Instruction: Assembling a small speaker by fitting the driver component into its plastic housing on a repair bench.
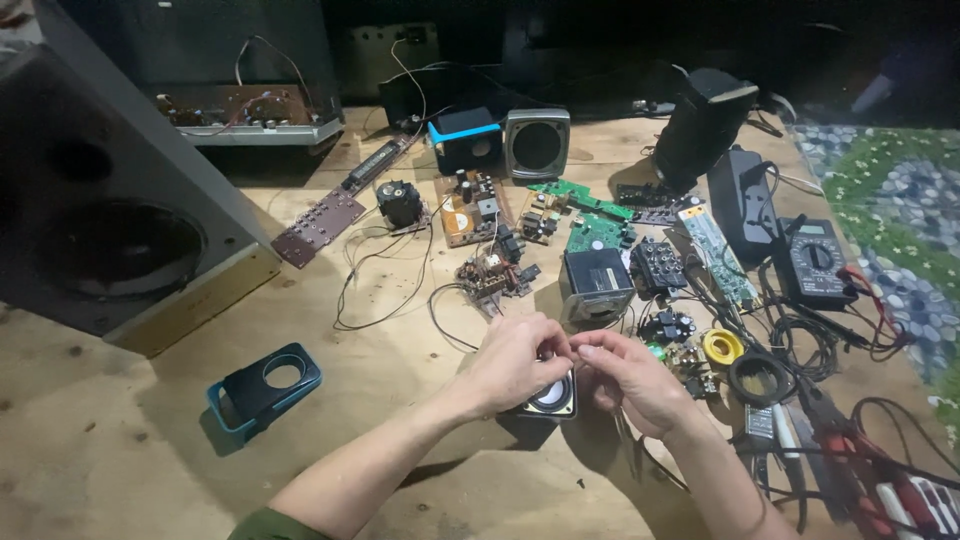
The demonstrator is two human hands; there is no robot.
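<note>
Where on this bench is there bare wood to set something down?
Bare wood lies at the front left, between the large speaker cabinet, the blue-edged casing and the left hand, which with the right hand holds a small speaker. The circuit boards at centre and the multimeter and cables on the right crowd everything else.

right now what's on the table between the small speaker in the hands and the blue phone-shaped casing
Nothing: the head view shows bare wooden table between the small speaker and the blue casing.

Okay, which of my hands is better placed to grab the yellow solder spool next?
Probably the right hand: the yellow solder spool lies just beyond it on the wooden table, while the left hand covers the small speaker.
</note>
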